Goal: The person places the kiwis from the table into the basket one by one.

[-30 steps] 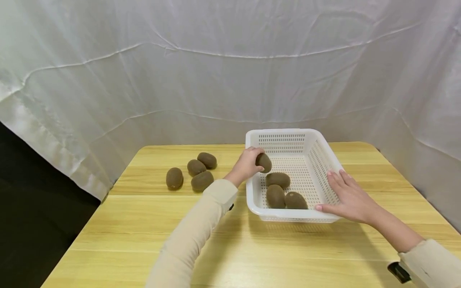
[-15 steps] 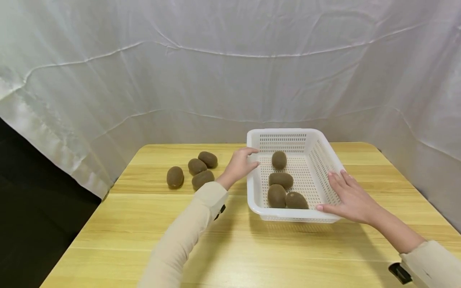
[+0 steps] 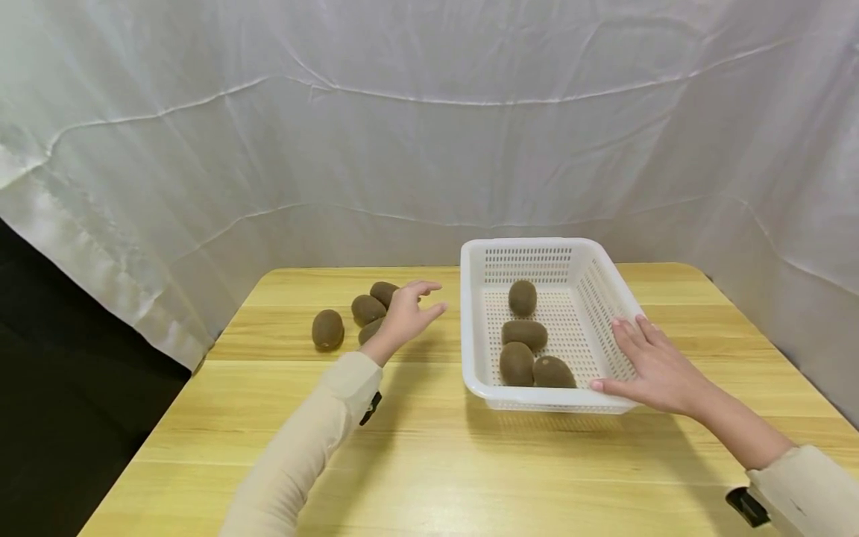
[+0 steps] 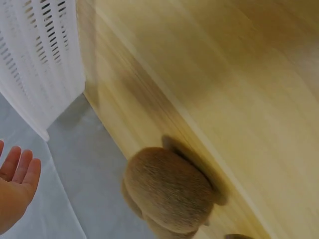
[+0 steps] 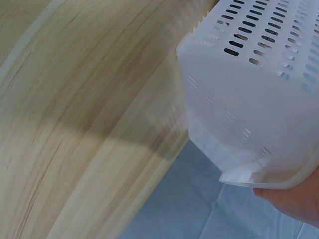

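In the head view, my left hand [image 3: 406, 313] hovers over the loose kiwis, thumb and fingers spread apart with nothing between them. It partly hides a rear kiwi [image 3: 384, 292] and a front kiwi [image 3: 370, 331]; another kiwi [image 3: 367, 309] lies beside them. Seen from the left wrist, a brown kiwi [image 4: 169, 189] looms large below the hand. My right hand [image 3: 661, 373] rests on the front right corner of the white plastic basket [image 3: 473, 328], its fingers straight along the right rim and the thumb at the front rim. Several kiwis, including one [image 3: 522, 298] at the back, lie inside the basket.
A separate kiwi [image 3: 327, 330] sits left of the group on the wooden table [image 3: 429, 462]. Pale cloth [image 3: 429, 164] hangs behind the table and along its sides. A black area [image 3: 74, 388] borders the left.
My left hand let a kiwi go in the back of the basket, then moved left, out over the loose kiwis. The right hand stayed at the basket's corner.
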A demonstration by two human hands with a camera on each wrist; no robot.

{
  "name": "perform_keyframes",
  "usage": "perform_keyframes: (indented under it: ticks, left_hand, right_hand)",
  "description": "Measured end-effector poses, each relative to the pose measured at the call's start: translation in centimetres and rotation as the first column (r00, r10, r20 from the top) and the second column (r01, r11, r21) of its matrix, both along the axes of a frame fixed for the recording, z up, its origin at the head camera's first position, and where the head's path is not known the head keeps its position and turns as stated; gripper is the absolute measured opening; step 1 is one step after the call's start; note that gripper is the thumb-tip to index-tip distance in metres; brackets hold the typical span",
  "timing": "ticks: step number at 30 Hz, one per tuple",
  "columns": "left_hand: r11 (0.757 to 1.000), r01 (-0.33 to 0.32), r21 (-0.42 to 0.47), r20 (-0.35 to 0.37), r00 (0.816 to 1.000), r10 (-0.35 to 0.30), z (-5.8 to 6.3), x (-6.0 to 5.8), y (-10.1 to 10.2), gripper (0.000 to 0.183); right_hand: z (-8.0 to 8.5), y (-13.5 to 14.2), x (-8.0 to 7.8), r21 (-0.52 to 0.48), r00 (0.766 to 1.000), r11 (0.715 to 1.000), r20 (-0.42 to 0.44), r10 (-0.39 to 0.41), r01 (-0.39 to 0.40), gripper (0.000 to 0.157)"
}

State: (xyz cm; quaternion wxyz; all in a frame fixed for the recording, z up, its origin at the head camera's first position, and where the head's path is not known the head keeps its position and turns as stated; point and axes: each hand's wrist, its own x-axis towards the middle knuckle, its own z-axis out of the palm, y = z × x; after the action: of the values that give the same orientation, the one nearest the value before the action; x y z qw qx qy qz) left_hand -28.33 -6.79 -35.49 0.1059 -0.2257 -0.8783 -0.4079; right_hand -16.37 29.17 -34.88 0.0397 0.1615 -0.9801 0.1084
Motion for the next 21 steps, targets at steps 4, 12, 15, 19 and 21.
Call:
perform_keyframes:
  ticks: [4, 12, 15, 19, 21]
  left_hand:
    - [1.000, -0.003, -0.003, 0.015, 1.000, 0.003, -0.4, 0.3, -0.8, 0.038]
    - [0.999, -0.028, -0.037, 0.045, 0.999, 0.030, -1.9, 1.2, -2.2, 0.040]
    - [0.998, -0.051, -0.024, 0.008, 0.999, 0.051, -2.5, 1.6, -2.8, 0.041]
    - [0.997, -0.075, -0.030, -0.032, 0.997, 0.074, -3.4, 2.0, -3.8, 0.042]
    - [0.996, -0.084, -0.029, -0.038, 0.996, 0.083, -3.8, 2.1, -4.4, 0.043]
  right_hand:
    - [0.1, 0.0, 0.0, -0.002, 1.000, 1.000, 0.005, 0.000, 0.000, 0.102]
    - [0.1, 0.0, 0.1, -0.003, 1.000, 1.000, 0.003, -0.002, 0.002, 0.102]
    - [0.0, 0.0, 0.1, -0.005, 1.000, 1.000, 0.003, 0.001, -0.001, 0.101]
    - [0.0, 0.0, 0.0, -0.004, 1.000, 1.000, 0.002, 0.005, -0.005, 0.101]
    - [-0.1, 0.0, 0.0, -0.001, 1.000, 1.000, 0.000, 0.006, -0.006, 0.101]
